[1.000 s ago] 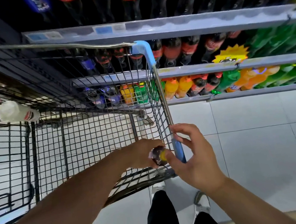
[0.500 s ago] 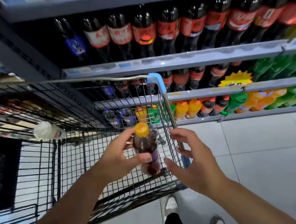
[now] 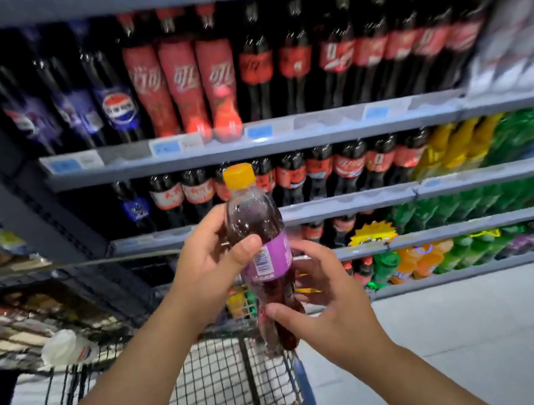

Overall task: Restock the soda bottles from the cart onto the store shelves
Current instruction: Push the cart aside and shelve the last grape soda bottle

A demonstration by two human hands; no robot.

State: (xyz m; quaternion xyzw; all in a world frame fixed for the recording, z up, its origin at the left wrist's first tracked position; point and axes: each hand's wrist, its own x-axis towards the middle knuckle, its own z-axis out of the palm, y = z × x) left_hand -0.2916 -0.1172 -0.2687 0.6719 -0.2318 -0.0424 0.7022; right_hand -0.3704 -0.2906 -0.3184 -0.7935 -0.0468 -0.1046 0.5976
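A dark purple soda bottle point(image 3: 258, 234) with an orange cap and a purple label stands upright in front of me, above the wire cart point(image 3: 218, 393). My left hand point(image 3: 209, 263) grips its upper body, thumb across the label. From the right, my right hand point(image 3: 328, 300) wraps the lower part, its fingers on the bottle's base. The store shelves point(image 3: 283, 134) behind hold rows of cola, orange and green soda bottles.
A white bottle point(image 3: 67, 348) lies at the cart's far left. The cart's blue corner point(image 3: 304, 391) is just under my hands. Grey tiled floor point(image 3: 485, 325) stretches to the right. A dark shelf upright point(image 3: 7, 192) stands at left.
The bottle has been lifted out of the cart to chest height. My right hand, open half a second ago, now holds the bottle's lower part. My view has tilted up toward the shelves.
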